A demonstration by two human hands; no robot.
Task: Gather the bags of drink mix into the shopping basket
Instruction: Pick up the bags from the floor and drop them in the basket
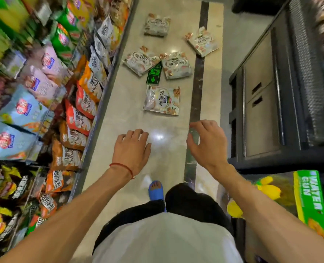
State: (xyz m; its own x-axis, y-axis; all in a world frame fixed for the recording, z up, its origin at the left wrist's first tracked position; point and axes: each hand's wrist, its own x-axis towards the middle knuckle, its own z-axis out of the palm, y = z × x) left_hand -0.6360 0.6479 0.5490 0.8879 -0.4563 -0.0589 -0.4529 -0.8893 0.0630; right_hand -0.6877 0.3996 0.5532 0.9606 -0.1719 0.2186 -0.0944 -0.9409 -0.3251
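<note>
On the polished beige stone floor (123, 114) ahead of us lie five pale foil bags of drink mix (162, 100), scattered beyond our hands. Our left hand (131, 147) and right hand (206, 143) hover above the floor, fingers loosely curled, gripping nothing; packed snack shelves (43, 92) stand at our left.

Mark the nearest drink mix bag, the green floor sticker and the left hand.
nearest drink mix bag (162, 100): head view, middle of its printed front.
green floor sticker (154, 74): head view, its visible arrow end.
left hand (131, 147): head view, back of the hand.
</note>
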